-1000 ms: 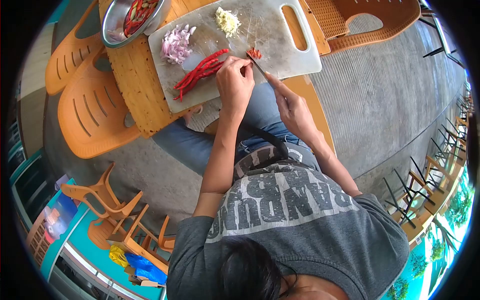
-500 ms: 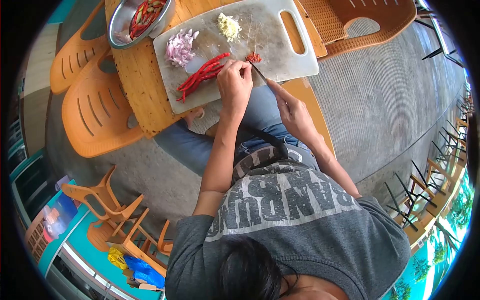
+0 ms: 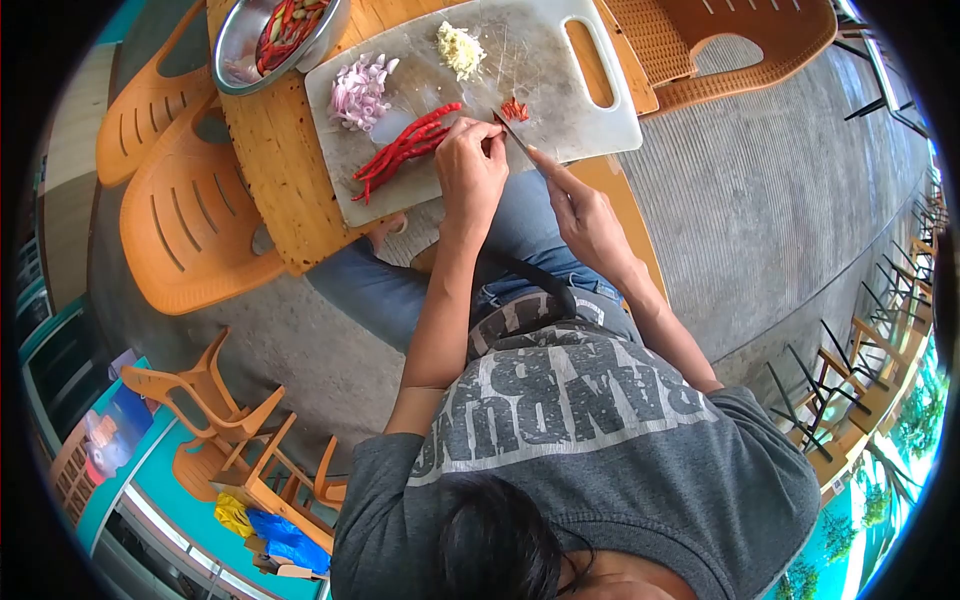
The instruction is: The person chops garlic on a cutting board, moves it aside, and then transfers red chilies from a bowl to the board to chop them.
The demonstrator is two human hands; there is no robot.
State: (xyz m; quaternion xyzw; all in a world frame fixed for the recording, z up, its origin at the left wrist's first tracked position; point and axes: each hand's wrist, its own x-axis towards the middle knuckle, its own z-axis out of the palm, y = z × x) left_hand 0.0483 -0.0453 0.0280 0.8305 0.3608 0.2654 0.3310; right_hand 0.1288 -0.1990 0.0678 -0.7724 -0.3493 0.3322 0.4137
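Observation:
My left hand (image 3: 472, 165) is closed on long red chili peppers (image 3: 402, 152), whose far ends stick out to the left over the cutting board (image 3: 535, 75). My right hand (image 3: 592, 222) grips a knife (image 3: 519, 146), its blade pointing up and left, right beside my left fingertips. Just past the blade lies a small heap of chopped red chili (image 3: 514, 109). Sliced shallots (image 3: 361, 92) form a pile on the board's left part. Minced pale garlic (image 3: 460, 52) sits near its far edge. My left fingers hide the chilies' near ends.
A metal bowl (image 3: 226, 68) with red chilies and other pieces stands at the board's upper left on the wooden table (image 3: 262, 185). Orange chairs (image 3: 190, 220) are at the left, and a brown woven chair (image 3: 745, 85) is at the upper right. My legs are below the board.
The chopped chili heap looks looser and more spread out. The knife and my right hand have shifted slightly; my left hand keeps nearly the same place.

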